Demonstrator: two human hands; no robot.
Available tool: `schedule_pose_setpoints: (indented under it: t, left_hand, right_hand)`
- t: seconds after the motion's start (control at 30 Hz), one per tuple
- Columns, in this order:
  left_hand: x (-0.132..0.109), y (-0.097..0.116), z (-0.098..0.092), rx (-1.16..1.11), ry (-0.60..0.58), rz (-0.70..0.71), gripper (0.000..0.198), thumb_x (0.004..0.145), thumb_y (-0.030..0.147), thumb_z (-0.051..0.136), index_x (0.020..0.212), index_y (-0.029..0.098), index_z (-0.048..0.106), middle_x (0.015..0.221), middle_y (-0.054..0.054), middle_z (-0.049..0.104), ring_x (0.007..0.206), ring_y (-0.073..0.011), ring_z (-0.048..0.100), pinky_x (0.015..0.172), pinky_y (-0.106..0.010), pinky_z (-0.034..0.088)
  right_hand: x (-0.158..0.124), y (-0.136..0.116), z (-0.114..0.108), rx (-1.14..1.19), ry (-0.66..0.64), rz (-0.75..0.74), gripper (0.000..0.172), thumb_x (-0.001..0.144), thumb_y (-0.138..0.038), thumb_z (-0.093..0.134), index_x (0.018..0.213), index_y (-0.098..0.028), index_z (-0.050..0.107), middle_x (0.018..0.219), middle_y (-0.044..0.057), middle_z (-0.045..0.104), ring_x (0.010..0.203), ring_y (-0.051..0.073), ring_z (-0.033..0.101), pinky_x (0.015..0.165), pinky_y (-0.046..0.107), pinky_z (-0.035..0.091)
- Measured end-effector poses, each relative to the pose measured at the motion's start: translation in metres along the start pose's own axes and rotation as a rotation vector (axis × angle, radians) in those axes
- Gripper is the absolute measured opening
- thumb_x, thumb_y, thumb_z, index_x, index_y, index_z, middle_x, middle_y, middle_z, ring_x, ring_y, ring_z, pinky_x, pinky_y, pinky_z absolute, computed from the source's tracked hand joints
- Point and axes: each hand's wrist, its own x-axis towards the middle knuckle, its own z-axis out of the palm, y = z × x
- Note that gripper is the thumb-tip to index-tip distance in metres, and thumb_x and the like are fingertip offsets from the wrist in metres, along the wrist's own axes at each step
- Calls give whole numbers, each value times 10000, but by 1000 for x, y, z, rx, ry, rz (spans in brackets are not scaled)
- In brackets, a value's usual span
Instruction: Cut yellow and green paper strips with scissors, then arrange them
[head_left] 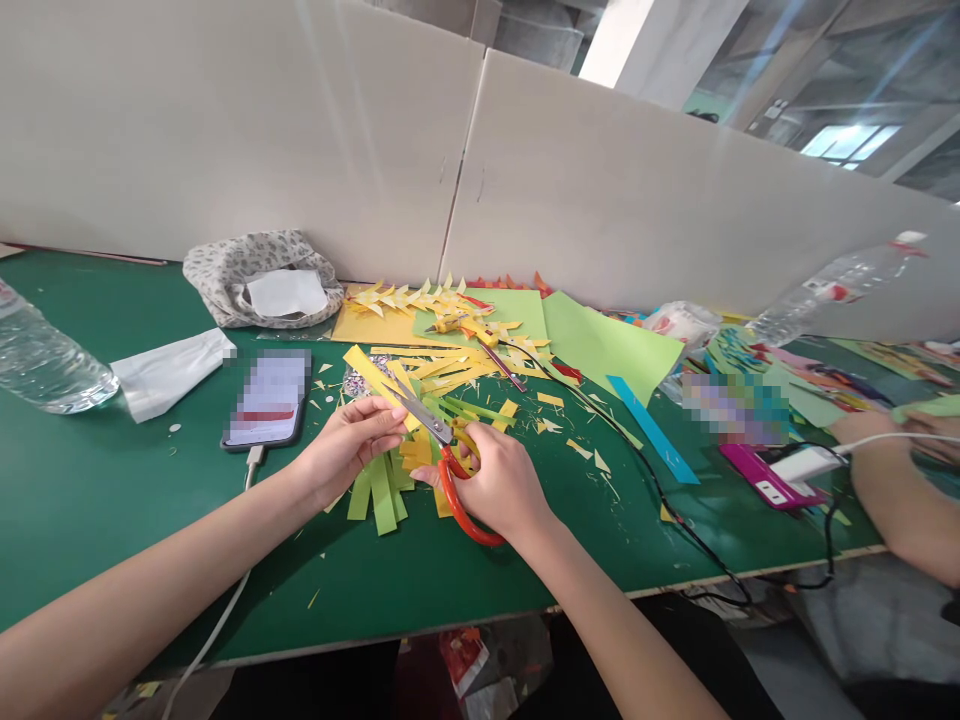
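Note:
My left hand [358, 440] pinches a yellow paper strip [369, 374] that points up and away from me. In my right hand [501, 478] is a pair of scissors [433, 425] with red-orange handles, my fingers closed around them. Their blades are parted and lie at the strip, just beside my left fingertips; whether they are cutting I cannot tell. Below both hands, green paper strips [381, 496] lie on the table, with yellow strips [450, 375] heaped behind them. Small yellow scraps [579, 450] are scattered around.
A charging phone [268, 398] lies left, near a water bottle [52, 355] and a cloth bag [259, 268]. A yellow glue gun [454, 324] rests behind the strips; its black cord [637, 455] runs right past a blue strip [651, 428]. Another person's arm [896, 490] is beside a pink power strip [766, 478].

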Motion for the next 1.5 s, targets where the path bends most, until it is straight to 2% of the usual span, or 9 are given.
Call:
schedule_pose_setpoints:
  t: [0.2,0.33,0.57,0.7,0.9,1.1,1.2,1.33,1.5]
  left_hand:
    - [0,1,0,-12,24,-13,107,618,180,738,670,166,646,642,22,656,601,-56,622,590,-108,505]
    - [-2,0,1,41,0,-1,104,628,198,730,653,165,634,630,34,643,577,-45,603,591,-112,493]
    - [-7,-6,8,209,-48,10,133,606,212,738,677,169,633,632,13,639,603,-85,602,607,-178,489]
    - [-9,-6,11,234,-76,5,132,614,223,729,693,170,637,678,-3,642,628,-101,607,617,-200,496]
    - [-6,-4,8,223,-27,79,147,614,244,728,693,171,628,668,6,646,614,-98,600,611,-203,490]
    - [-3,-3,4,116,60,181,136,632,236,719,666,166,608,679,27,640,640,-80,590,626,-190,487]
    - [-3,-3,3,88,102,225,138,629,226,718,676,166,604,716,13,660,678,-97,603,645,-208,490]
    - [-5,-3,3,89,112,239,131,628,228,714,682,178,606,790,-5,686,739,-121,615,663,-225,487]
    - [-4,-4,3,123,70,232,107,636,244,709,670,178,633,699,10,660,677,-105,599,654,-214,482]
  right_hand:
    - [1,0,1,89,8,23,437,630,-572,583,578,-214,338,554,-16,464,473,97,386,465,226,313]
    - [3,-3,-4,283,6,128,409,634,-504,605,566,-212,326,538,-39,433,468,84,356,440,212,295]
    - [7,-7,-5,824,-113,332,269,608,-360,650,693,-198,452,694,8,596,602,135,543,554,251,435]
    - [8,-11,-4,921,-144,352,256,591,-302,656,715,-195,459,748,22,621,586,125,546,574,265,451]
    - [6,-9,-4,783,-152,314,233,643,-347,599,738,-197,447,716,9,604,574,127,550,533,249,438]
    - [1,-6,-5,133,-19,120,363,662,-471,560,860,-205,413,744,15,550,620,165,542,491,245,360]
    - [-1,-5,-1,-43,14,15,404,665,-525,544,846,-200,387,783,46,542,688,194,547,504,258,356]
    - [-2,-5,4,-102,17,-17,413,677,-558,525,825,-203,375,762,37,526,653,180,539,488,256,346]
    - [-2,-5,5,-76,8,-5,416,681,-570,521,817,-202,382,765,39,536,658,181,550,485,249,334]
